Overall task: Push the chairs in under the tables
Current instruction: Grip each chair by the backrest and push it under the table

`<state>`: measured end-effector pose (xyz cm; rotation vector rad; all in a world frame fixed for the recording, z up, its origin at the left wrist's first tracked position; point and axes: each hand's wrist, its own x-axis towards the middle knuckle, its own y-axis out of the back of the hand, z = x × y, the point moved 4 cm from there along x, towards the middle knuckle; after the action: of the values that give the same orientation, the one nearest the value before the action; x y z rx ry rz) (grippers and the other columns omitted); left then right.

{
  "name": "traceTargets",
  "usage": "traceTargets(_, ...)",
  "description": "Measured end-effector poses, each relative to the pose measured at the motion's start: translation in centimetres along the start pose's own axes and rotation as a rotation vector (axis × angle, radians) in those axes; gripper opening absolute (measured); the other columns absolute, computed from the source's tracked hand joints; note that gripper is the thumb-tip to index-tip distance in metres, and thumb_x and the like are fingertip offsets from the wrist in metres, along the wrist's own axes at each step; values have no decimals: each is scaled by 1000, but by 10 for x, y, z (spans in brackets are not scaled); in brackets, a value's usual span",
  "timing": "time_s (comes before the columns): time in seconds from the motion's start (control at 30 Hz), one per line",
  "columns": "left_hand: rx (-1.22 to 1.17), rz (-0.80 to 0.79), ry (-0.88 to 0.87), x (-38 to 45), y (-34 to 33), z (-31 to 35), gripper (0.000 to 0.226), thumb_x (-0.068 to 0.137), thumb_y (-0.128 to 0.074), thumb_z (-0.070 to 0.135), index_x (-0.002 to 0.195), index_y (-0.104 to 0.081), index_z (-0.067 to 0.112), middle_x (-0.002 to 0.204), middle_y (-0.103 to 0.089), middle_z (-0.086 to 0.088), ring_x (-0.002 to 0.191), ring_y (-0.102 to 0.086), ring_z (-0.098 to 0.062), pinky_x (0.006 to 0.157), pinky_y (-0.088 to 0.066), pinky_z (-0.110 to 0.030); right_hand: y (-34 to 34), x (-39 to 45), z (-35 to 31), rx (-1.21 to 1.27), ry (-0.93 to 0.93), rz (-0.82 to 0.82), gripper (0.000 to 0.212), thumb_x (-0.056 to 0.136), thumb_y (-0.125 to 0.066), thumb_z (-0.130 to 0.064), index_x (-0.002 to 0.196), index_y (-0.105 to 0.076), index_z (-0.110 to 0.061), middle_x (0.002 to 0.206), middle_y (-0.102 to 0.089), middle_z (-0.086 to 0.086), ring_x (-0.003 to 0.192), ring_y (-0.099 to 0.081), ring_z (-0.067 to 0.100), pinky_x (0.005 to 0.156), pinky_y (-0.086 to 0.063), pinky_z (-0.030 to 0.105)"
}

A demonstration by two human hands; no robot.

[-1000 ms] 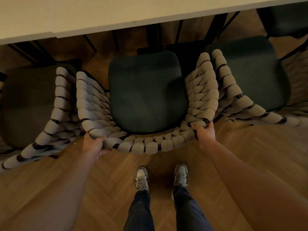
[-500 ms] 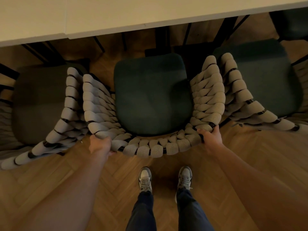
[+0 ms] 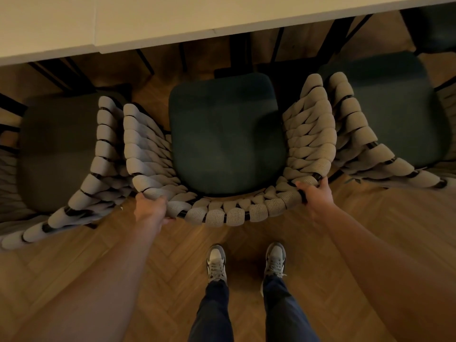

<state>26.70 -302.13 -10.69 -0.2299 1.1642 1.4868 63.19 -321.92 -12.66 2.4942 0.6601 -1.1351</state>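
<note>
Two hands — left hand (image 3: 150, 209) and right hand (image 3: 317, 196) — clamp the middle chair (image 3: 227, 134) backrest's corners; pushing evenly should slide it straight under the table (image 3: 148, 18) edge — clear of neighbours.

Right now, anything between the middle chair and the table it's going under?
Nothing visible on the floor ahead of the middle chair, which both the left hand and right hand grip. Dark table legs stand under the table; neighbouring chairs flank it closely.

Herringbone wood floor (image 3: 103, 262), 2 grey sneakers (image 3: 216, 262), dark trousers (image 3: 214, 314)
</note>
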Motion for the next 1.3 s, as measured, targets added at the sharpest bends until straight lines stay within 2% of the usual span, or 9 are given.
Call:
traceTargets(0.43, -61, -57, 0, -11, -5, -4, 71, 93, -60, 6, 150, -23, 28, 146, -36, -18, 119, -52, -46, 73, -59, -56, 7, 1, -2, -1, 24, 7, 69, 89, -69, -5, 146, -37, -26, 129, -56, 5, 117, -59, 28, 97, -53, 51)
traceTargets(0.53, -63, -62, -19, -14, -3, -6, 71, 94, -60, 10, 151, -22, 28, 145, -38, -17, 116, -54, -42, 75, -58, -56, 9, -4, -1, -64, 65, 13, 70, 90, -70, -11, 149, -35, -25, 135, -54, 5, 119, -58, 26, 98, -53, 48)
traceTargets(0.63, -30, -48, -96, -19, 4, -12, 71, 95, -62, 20, 152, -21, 28, 146, -40, -12, 120, -54, -38, 77, -59, -54, 13, -14, 6, -68, 91, 28, 78, 93, -68, -26, 157, -23, -24, 143, -48, 1, 128, -51, 23, 102, -49, 40)
traceTargets(0.73, -23, -64, -147, -27, 14, -26, 70, 95, -62, 31, 152, -22, 26, 140, -47, -11, 111, -60, -31, 79, -59, -48, 17, -34, 28, -46, 27, 55, 68, 96, -59, -43, 155, -30, -23, 151, -45, 5, 133, -49, 25, 109, -44, 49)
traceTargets(0.83, -50, -51, -132, -36, 30, -46, 55, 95, -61, 36, 143, -39, 21, 125, -57, -9, 103, -62, -24, 80, -58, -45, 9, -63, 52, -59, -21, 40, 49, 102, -49, -41, 145, -45, -19, 134, -57, 6, 120, -58, 25, 98, -51, 44)
traceTargets(0.9, -96, -60, -141, -41, 42, -61, 40, 96, -59, 33, 132, -49, 19, 114, -62, -5, 98, -64, -19, 74, -56, -35, -7, -88, 66, -111, -31, 31, 38, 104, -46, -36, 136, -51, -16, 120, -62, 6, 107, -63, 23, 80, -53, 33)
traceTargets(0.97, -105, -72, -159, -42, 58, -74, 28, 97, -58, 30, 123, -55, 19, 106, -65, -1, 95, -66, -15, 76, -53, -33, -29, -110, 80, -179, -35, 18, 27, 105, -45, -31, 123, -55, -14, 111, -65, 9, 99, -65, 22, 71, -51, 30)
traceTargets(1.1, -69, -94, -191, -23, 109, -93, 7, 98, -56, 25, 98, -63, 24, 98, -69, 1, 91, -67, -14, 90, -53, -39, -95, -151, 116, -279, -58, -85, 13, 104, -49, -24, 102, -60, -18, 109, -67, 13, 101, -66, 26, 90, -55, 41)
traceTargets(1.3, -75, -40, -186, 13, 208, -114, 15, 99, -54, 23, 88, -65, 25, 92, -70, 1, 90, -68, -15, 87, -52, -39, -208, -208, 154, -384, -45, -238, 15, 102, -52, -25, 111, -62, -16, 107, -68, 7, 100, -67, 21, 94, -55, 41)
